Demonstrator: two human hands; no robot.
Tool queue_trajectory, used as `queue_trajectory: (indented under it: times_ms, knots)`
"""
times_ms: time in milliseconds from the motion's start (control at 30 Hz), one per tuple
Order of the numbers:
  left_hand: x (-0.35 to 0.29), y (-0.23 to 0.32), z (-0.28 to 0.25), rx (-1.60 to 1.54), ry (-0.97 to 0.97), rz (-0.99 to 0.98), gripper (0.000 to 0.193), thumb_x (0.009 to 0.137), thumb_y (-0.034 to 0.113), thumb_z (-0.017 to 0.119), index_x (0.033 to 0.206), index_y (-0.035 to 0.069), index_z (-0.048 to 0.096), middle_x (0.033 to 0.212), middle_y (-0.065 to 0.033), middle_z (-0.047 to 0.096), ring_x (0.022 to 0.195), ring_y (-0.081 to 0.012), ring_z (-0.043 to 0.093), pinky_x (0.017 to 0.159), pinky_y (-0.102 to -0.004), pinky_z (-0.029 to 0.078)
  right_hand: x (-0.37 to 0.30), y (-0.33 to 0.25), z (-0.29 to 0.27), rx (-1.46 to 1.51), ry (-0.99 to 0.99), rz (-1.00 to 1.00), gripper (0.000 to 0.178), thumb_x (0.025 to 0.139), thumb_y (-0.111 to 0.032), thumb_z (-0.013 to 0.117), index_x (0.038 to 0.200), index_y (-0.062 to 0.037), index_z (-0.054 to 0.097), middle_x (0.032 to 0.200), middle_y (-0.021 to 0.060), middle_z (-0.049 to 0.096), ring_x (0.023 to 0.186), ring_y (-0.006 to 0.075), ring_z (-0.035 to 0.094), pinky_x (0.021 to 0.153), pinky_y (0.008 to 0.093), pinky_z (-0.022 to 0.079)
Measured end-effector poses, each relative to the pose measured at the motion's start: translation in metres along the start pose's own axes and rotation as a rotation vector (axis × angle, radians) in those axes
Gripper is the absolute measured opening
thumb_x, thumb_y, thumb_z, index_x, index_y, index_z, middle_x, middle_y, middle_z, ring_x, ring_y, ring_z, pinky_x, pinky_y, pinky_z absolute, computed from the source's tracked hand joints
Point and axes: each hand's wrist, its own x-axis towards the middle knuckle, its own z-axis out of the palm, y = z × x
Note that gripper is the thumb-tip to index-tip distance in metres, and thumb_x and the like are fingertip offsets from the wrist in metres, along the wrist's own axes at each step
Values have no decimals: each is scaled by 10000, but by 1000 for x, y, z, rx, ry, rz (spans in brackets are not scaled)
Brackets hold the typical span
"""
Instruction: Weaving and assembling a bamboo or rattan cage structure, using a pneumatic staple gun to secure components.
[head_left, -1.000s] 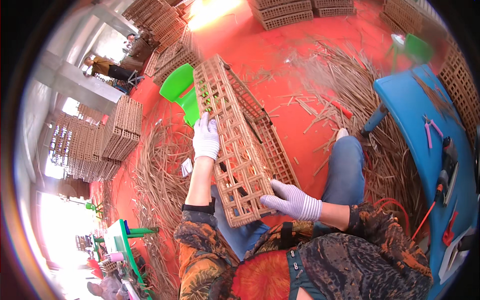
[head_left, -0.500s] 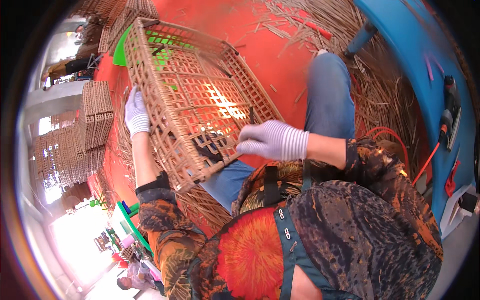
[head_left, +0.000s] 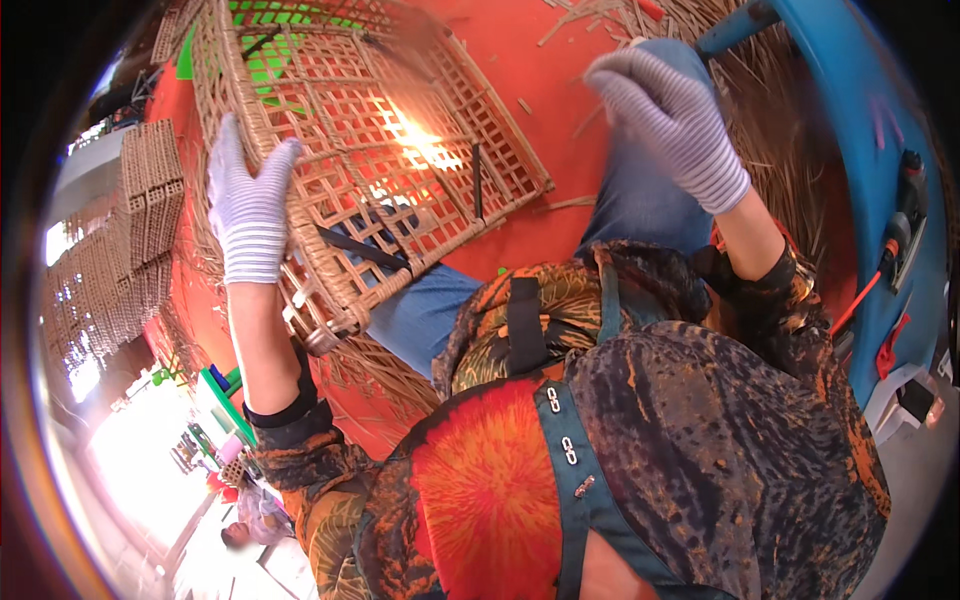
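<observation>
A rectangular open-weave wicker basket is tilted across my lap, its lattice bottom showing. Short black strips, one a dark strip near the right side, cross the weave. My left hand, in a white-and-grey striped glove, holds the basket's left side, thumb at the rim and fingers along the outer wall. My right hand, gloved alike, is raised above my right knee, apart from the basket. Its fingers bend toward the thumb in a pinch, slightly blurred; anything between the tips is too small to make out.
A blue table curves along the right, with a power tool and orange cord on it. Loose cane strips litter the red floor. Stacked woven baskets stand at the left. A bright green object shows behind the basket.
My right hand has left the basket's near right side and risen up and to the right. The basket and my left hand have shifted left in view; the left thumb now spreads from the fingers.
</observation>
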Motion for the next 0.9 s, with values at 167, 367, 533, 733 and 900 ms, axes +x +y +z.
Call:
queue_trajectory:
  times_ms: [167,367,533,733,900]
  knots:
    - [-3,-1,0,-131,32,-19,853,856,494,751,1503,16,469,1535,-221,467,1429,-343,431,1195,-394,311,-3,-10,-9,-114,60,122,187,1007,-176,630,1088,-28,709,806,24,674,694,89,623,623,237,493]
    - [-2,-3,-1,-211,29,-37,778,880,447,750,1486,28,500,1539,-217,465,1430,-324,432,1194,-380,315,5,-19,-8,-137,207,87,129,997,-108,633,1013,9,684,787,17,638,670,72,590,614,224,454]
    - [0,-12,0,-186,2,38,683,905,352,743,1454,2,535,1509,-211,492,1404,-302,452,1189,-358,316,46,-1,4,-543,-186,32,246,920,-245,704,1074,-53,700,899,169,728,833,276,724,739,365,556]
    - [5,2,2,-483,-32,-105,687,902,237,736,1463,-71,486,1456,-212,525,1317,-241,519,1144,-340,370,152,117,112,-1092,-717,122,336,965,-327,624,1106,-31,700,977,170,748,903,311,742,760,428,581]
    - [11,36,-10,-470,-22,-98,661,915,162,707,1477,-82,459,1406,-200,553,1224,-207,578,1074,-323,442,99,245,153,-1017,-881,429,300,837,-87,669,1121,-55,761,1178,161,733,1071,335,711,892,454,577]
